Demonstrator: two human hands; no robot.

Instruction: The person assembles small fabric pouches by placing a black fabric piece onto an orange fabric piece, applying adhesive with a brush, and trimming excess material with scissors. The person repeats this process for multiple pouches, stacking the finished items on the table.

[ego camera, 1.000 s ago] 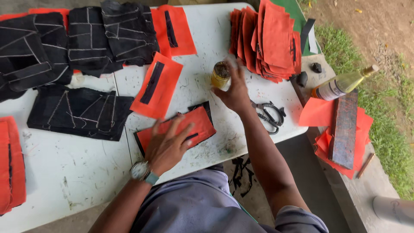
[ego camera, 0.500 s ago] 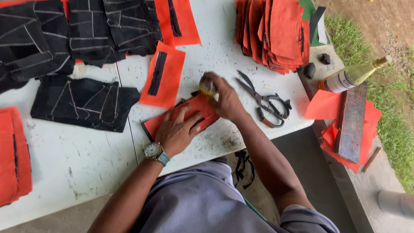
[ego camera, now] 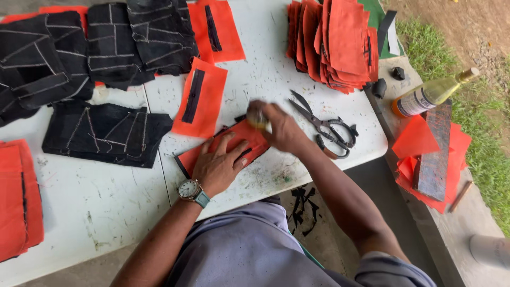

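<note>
Orange fabric piece (ego camera: 234, 144) with its black backing is lying flat on the white worktop (ego camera: 95, 207), near the front edge, and I am pinning it under my left hand (ego camera: 218, 166). Since a second ago my right hand (ego camera: 280, 127) has been travelling: then it was lifting the small yellowish container (ego camera: 258, 122) well above the piece, near the scissors, and now it is bringing that container down onto the piece's upper right end. My left hand has been staying put on the fabric, palm down, fingers spread wide, closing on nothing. My right hand is wrapping tightly around the container, which is blurring with motion, so I cannot tell its exact shape.

The piece's long axis is running on a slant, from lower left near my wristwatch (ego camera: 189, 190) up to the right toward the scissors (ego camera: 324, 127). Its lower left half is sitting under my left palm, while its upper right end is lying just beneath my right hand's grip on the container.

Scissors are resting just beside my right hand, blades pointing up and left. Another orange piece with a black strip (ego camera: 199, 98) is lying just above the work. Black stitched panels (ego camera: 106, 133) are spreading across the left, and a stack of orange pieces (ego camera: 334, 42) is sitting at the far right corner. A glass bottle (ego camera: 433, 93) is lying on the side bench.
</note>
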